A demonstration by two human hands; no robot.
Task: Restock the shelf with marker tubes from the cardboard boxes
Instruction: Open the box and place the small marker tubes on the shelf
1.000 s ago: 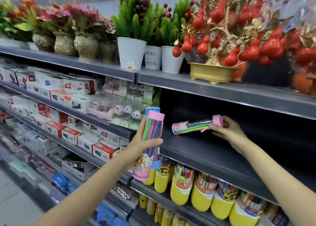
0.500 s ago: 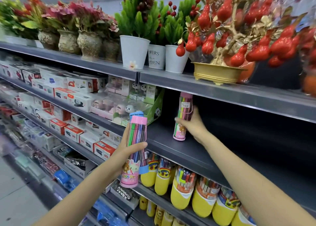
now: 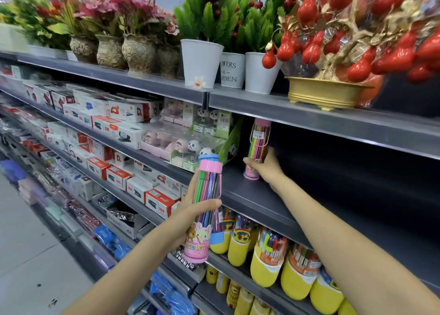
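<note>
Restocking looks barely begun, as far as we can judge. Starting at the left, our left hand (image 3: 190, 209) is curled round a pink-capped marker tube (image 3: 205, 209), thumb across its front, with a blue-capped tube (image 3: 214, 221) tucked just behind it in the same grip; both are held upright in the air in front of the shelf's front edge, not yet resting on anything. Moving right, our right hand (image 3: 266, 169) grips the lower part of a second pink tube (image 3: 256, 150), which stands upright on the dark shelf (image 3: 273, 200) near its left end, just beside the green panda display box (image 3: 232, 143); its base appears to touch the board, though we cannot tell whether the fingers have begun to loosen. Further right, that shelf runs on with no other tubes that we can see, so we judge this to be the first tube placed there. What is left, then, is nearly everything: letting go of the standing tube, setting the two in the left hand beside it, and filling the long bare stretch toward the right end. The cardboard boxes named in the task are not in view, so we cannot say how much stock remains. Below the shelf's front edge, yellow-bottomed marker tubs (image 3: 262, 260) already fill the next level down.
</note>
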